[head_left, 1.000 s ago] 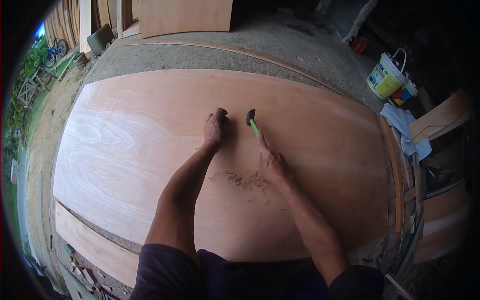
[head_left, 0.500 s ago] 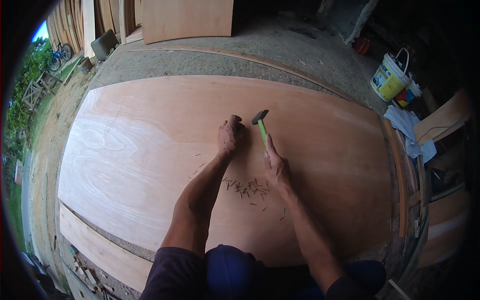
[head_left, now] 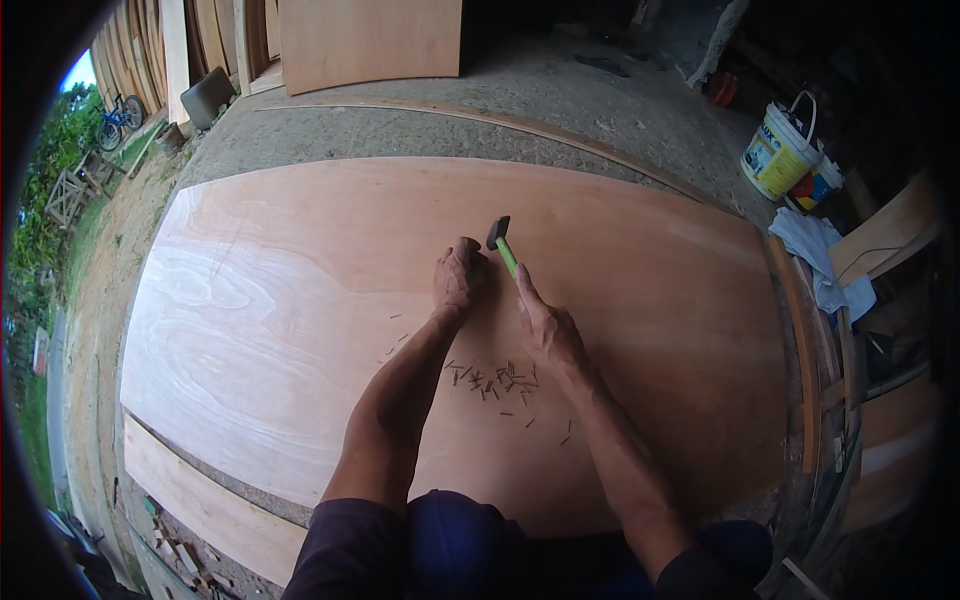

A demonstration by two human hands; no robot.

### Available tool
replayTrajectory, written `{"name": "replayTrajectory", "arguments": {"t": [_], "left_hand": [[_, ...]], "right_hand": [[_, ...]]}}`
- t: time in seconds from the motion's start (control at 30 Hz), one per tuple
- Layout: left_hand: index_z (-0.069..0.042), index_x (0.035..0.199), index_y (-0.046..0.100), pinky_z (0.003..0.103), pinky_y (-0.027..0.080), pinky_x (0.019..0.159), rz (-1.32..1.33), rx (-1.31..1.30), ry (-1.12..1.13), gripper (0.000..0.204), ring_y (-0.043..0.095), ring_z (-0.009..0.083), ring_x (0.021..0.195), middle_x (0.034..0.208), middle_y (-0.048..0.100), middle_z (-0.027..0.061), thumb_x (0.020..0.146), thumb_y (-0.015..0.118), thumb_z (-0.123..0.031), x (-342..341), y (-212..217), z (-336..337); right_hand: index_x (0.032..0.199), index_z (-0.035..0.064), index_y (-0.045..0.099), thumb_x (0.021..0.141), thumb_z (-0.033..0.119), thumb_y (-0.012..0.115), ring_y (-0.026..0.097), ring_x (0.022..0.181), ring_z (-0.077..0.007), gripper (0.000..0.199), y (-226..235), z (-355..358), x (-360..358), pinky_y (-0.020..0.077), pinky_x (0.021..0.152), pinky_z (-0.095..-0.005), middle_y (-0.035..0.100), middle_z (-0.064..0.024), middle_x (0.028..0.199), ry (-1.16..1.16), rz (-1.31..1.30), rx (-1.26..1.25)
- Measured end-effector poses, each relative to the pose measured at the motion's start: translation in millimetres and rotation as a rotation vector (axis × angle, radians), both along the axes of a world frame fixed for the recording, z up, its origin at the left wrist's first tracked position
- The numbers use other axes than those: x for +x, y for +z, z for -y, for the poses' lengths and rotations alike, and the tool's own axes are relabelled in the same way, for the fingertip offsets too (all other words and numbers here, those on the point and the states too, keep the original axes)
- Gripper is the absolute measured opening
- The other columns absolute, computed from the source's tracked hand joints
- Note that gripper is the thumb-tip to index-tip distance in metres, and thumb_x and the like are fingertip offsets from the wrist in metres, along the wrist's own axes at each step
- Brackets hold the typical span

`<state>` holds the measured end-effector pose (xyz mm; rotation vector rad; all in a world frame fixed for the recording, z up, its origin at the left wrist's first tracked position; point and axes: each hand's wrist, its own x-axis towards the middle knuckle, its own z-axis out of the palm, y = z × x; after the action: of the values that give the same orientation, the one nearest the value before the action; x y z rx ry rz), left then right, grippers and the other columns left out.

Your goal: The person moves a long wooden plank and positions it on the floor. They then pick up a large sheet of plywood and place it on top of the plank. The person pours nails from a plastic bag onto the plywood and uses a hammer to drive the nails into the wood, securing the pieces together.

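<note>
A wide plywood sheet [head_left: 300, 400] lies flat in front of me. My right hand [head_left: 550, 335] is wrapped round the green handle of a hammer [head_left: 507, 257], its dark head raised just right of my left fingers. Over the middle of the sheet, my left hand [head_left: 456, 280] has its fingers drawn together. Whatever they pinch, if anything, is too small or hidden to make out. Nearer to me, between my forearms, several small nails [head_left: 490, 380] are scattered in a loose pile, with a few strays to either side.
Beyond the sheet a long thin wood strip [head_left: 540, 124] lies on the concrete floor, and a panel [head_left: 370, 45] stands upright. Buckets [head_left: 778, 155] and a pale cloth [head_left: 810, 248] are at the right. A board [head_left: 210, 500] and wood scraps [head_left: 185, 560] lie near left.
The hammer and my right hand have moved left, bringing the hammer head closer to my left fingers. My left hand stays at nearly the same spot on the sheet.
</note>
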<state>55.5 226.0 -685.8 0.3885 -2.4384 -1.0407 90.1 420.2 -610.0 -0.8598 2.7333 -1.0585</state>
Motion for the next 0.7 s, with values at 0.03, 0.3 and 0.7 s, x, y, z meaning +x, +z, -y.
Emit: {"name": "replayTrajectory", "arguments": {"t": [0.03, 0.3, 0.7], "left_hand": [[-0.011, 0.105, 0.058, 0.043, 0.047, 0.085, 0.000, 0.010, -0.006, 0.022, 0.063, 0.0317, 0.095, 0.094, 0.071, 0.0096, 0.083, 0.063, -0.010, 1.4, 1.7, -1.2], [-0.011, 0.115, 0.055, 0.043, 0.047, 0.087, 0.020, 0.049, -0.048, 0.033, 0.061, 0.0307, 0.099, 0.096, 0.071, 0.0094, 0.083, 0.064, -0.009, 6.9, 6.6, 0.0], [-0.010, 0.125, 0.049, 0.043, 0.050, 0.088, -0.135, 0.048, 0.038, 0.043, 0.061, 0.0325, 0.105, 0.105, 0.070, 0.0105, 0.084, 0.061, -0.005, -3.2, -10.4, 7.3]], "right_hand": [[0.154, 0.0147, 0.026, 0.100, 0.013, 0.048, 0.064, 0.067, -0.0464, 0.059, -1.6, 0.7, 1.2, 0.0468, 0.059, -0.0533, 0.061, -0.0300, 0.074, -0.003, -0.020, -0.025], [0.154, 0.0132, 0.028, 0.100, 0.011, 0.048, 0.066, 0.070, -0.0437, 0.058, 11.7, 6.6, 6.2, 0.0506, 0.062, -0.0484, 0.062, -0.0294, 0.077, -0.026, 0.010, -0.011], [0.156, 0.0133, 0.018, 0.099, 0.010, 0.048, 0.068, 0.074, -0.0430, 0.064, 2.4, 18.5, 17.1, 0.0533, 0.064, -0.0482, 0.065, -0.0281, 0.082, -0.073, -0.327, -0.300]]}}
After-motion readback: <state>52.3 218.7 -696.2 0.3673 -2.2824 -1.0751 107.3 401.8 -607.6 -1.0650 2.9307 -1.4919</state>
